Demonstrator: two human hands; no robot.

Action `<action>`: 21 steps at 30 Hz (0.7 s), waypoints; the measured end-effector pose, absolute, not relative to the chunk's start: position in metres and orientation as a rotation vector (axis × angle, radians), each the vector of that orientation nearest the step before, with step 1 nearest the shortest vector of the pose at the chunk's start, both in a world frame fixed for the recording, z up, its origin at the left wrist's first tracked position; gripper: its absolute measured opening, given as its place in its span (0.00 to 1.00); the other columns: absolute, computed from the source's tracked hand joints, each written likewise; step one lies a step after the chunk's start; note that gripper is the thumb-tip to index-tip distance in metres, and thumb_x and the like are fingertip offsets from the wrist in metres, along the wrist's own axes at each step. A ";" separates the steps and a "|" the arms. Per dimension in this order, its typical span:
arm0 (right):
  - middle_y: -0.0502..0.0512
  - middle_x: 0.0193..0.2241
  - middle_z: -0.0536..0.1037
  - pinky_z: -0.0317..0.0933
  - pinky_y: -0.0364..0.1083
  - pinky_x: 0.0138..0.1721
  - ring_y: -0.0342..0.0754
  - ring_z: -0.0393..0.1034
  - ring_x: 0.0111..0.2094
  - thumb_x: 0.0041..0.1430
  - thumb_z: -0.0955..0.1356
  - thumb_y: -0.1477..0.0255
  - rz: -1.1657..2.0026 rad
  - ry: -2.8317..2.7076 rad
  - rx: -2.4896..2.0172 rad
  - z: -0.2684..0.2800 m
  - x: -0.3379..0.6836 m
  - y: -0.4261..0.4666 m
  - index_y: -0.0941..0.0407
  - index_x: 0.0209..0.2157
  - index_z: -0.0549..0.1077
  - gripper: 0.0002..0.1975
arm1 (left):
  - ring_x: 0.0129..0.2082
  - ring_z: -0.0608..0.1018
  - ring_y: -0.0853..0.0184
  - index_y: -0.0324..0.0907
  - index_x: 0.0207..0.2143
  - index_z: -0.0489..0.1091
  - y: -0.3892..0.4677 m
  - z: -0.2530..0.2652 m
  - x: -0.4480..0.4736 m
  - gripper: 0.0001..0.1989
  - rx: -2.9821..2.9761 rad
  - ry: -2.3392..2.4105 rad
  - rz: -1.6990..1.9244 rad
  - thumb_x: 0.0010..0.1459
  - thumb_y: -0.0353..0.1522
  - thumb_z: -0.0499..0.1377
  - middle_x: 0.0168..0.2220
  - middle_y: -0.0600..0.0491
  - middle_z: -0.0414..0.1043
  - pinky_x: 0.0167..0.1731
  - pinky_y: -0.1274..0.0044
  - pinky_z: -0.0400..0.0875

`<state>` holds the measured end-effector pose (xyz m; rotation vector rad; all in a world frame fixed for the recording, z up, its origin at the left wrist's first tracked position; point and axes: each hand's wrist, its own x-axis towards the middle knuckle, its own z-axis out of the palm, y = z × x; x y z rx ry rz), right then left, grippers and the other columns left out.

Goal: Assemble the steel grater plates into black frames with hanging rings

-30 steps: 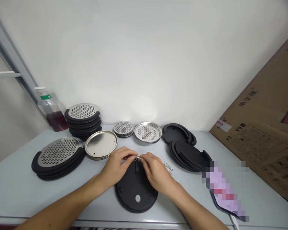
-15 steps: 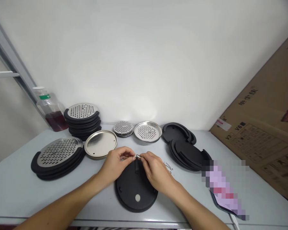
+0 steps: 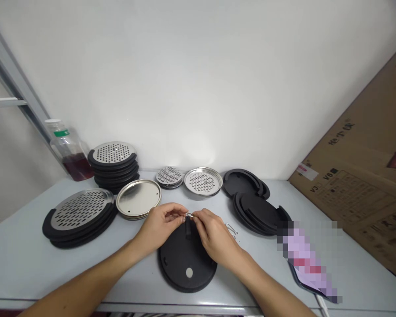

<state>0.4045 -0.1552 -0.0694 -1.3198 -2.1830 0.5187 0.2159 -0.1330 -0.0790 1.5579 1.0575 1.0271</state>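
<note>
A round black disc (image 3: 188,255) lies on the table in front of me, with a pale round spot near its front and a slot at its far edge. At that far edge my right hand (image 3: 214,233) pinches a small bent metal wire clip (image 3: 190,215). My left hand (image 3: 163,224) is closed in a pinch beside it, fingertips at the clip and the disc's edge; whether they grip the clip is hard to make out. More loose wire clips (image 3: 231,229) lie just right of my right hand, partly hidden by it.
Stacked black discs with perforated metal plates (image 3: 114,153) stand at left, near a bottle of dark liquid (image 3: 75,160). Behind my hands are metal trays (image 3: 138,198) and perforated plates (image 3: 203,182). At right are black holders (image 3: 264,213), a phone (image 3: 312,268) and a cardboard box (image 3: 359,176).
Almost nothing differs. My left fingers have shifted very slightly toward the clip; the disc and my right hand stay in place.
</note>
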 end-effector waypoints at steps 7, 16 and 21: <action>0.55 0.33 0.73 0.60 0.46 0.37 0.48 0.69 0.35 0.68 0.58 0.75 0.505 -2.184 -1.320 -0.070 0.404 -0.156 0.56 0.37 0.70 0.11 | 0.40 0.79 0.64 0.40 0.40 0.74 -0.130 -0.081 0.215 0.11 1.587 1.048 1.062 0.53 0.30 0.63 0.38 0.50 0.77 0.47 0.70 0.73; 0.55 0.32 0.72 0.61 0.46 0.37 0.48 0.69 0.34 0.68 0.57 0.74 0.512 -2.189 -1.307 -0.070 0.405 -0.155 0.56 0.37 0.70 0.12 | 0.39 0.78 0.64 0.40 0.36 0.76 -0.133 -0.077 0.215 0.07 1.685 1.103 1.063 0.54 0.32 0.62 0.37 0.50 0.76 0.43 0.73 0.74; 0.54 0.32 0.72 0.60 0.46 0.37 0.47 0.69 0.33 0.68 0.57 0.74 0.496 -2.193 -1.314 -0.071 0.405 -0.155 0.56 0.37 0.70 0.12 | 0.32 0.78 0.66 0.40 0.36 0.74 -0.134 -0.076 0.215 0.08 1.623 1.116 0.964 0.56 0.34 0.61 0.31 0.52 0.76 0.37 0.75 0.73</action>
